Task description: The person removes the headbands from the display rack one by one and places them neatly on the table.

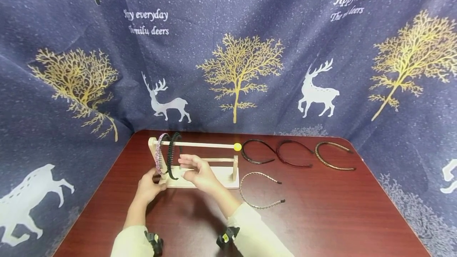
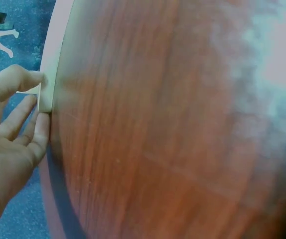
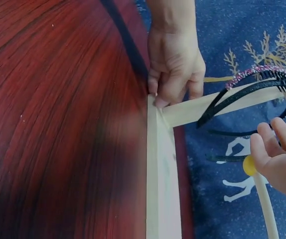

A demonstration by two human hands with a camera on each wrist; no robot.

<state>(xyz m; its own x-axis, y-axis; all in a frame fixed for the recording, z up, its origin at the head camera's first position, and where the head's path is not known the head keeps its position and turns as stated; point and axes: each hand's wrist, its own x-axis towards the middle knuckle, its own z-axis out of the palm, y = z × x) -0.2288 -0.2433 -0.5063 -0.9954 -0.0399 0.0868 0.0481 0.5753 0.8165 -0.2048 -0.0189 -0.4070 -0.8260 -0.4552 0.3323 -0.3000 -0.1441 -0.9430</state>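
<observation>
A pale wooden headband stand stands on the table, its upper rod ending in a yellow ball. On that rod hang a pink glittery headband and, just right of it, a black toothed headband. My left hand pinches the left end of the stand's base, thumb above and fingers below in the left wrist view. Beside the black headband is my right hand, its fingers loosely extended and nothing held in them.
Right of the stand lie a black headband, a dark red headband and a gold headband in a row. A braided beige headband lies nearer, by my right forearm. A blue patterned cloth hangs behind the reddish-brown table.
</observation>
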